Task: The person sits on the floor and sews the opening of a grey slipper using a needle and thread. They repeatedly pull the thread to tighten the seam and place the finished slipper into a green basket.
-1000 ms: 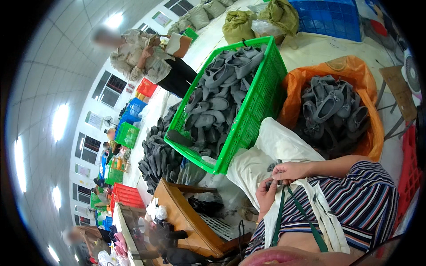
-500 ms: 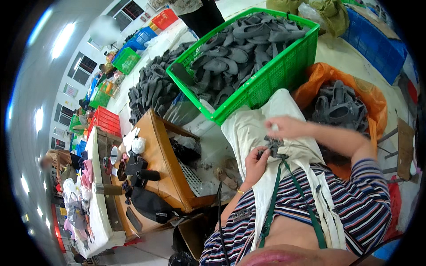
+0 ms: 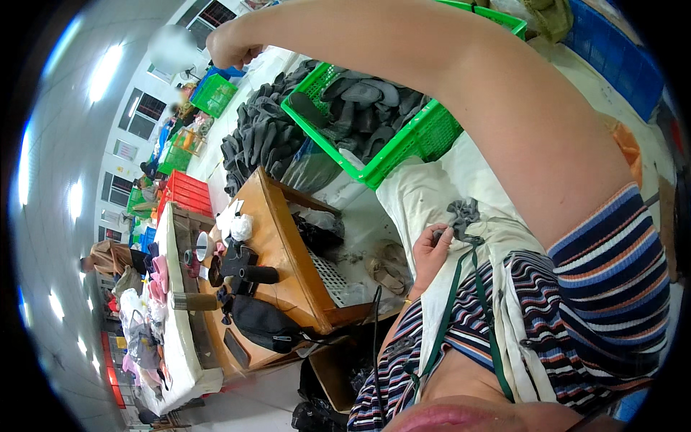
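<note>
My left hand [image 3: 432, 248] pinches the edge of a small crumpled dark grey cloth piece [image 3: 464, 210] over my lap. The piece rests on the white apron [image 3: 407, 191], just above its green strap. Far out to the upper left, my right hand [image 3: 234, 45] is raised with its fingers curled; whatever they hold, if anything, is hidden. The right arm crosses in front of a green plastic crate [image 3: 369, 174] heaped with dark grey slipper-shaped pieces [image 3: 371, 93], covering much of it.
More grey slipper-shaped pieces [image 3: 263, 137] lie heaped left of the crate. A wooden table [image 3: 288, 284] at the left bears a black bag [image 3: 263, 327], a phone [image 3: 236, 349] and a dark cylinder [image 3: 258, 275]. An orange sack [image 3: 626, 147] shows behind my right arm.
My right hand has swung up from my lap to the far upper left, and its arm now hides part of the crate. The left hand keeps hold of the grey cloth piece.
</note>
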Tool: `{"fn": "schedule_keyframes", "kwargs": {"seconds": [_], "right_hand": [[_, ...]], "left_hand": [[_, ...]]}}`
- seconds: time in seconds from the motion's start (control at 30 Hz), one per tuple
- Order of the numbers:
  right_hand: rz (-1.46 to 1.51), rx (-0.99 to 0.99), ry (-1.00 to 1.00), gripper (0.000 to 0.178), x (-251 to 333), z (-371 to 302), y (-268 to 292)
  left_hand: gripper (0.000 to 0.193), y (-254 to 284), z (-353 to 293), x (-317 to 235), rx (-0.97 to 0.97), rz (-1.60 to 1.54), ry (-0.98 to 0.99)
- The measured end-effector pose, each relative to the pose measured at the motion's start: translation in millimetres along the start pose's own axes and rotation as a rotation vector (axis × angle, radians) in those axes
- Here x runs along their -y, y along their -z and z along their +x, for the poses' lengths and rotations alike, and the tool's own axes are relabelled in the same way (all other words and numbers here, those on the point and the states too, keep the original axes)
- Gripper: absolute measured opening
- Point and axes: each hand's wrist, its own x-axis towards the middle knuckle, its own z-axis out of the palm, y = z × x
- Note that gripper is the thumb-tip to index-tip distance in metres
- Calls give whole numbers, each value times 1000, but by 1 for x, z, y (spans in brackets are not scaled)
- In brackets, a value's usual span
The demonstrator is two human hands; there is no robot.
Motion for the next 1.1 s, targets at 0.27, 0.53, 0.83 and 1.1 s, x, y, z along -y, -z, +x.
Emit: {"fn": "schedule_keyframes", "kwargs": {"seconds": [0.27,0.53,0.83,1.1], "right_hand": [[-289,-27,-15,20,0,-18,19],[-91,258,425,29,-127,-267,-148],[261,-10,46,12,-182,-382,-188],[179,-135,22,12,-197,-385,-206]], "left_hand": [[19,-11,11,7,31,-3,-16],[18,16,10,-2,-195,-59,-107],[19,3,31,-2,-103,218,-240],[14,-15,29,-12,-3,462,-283]]}}
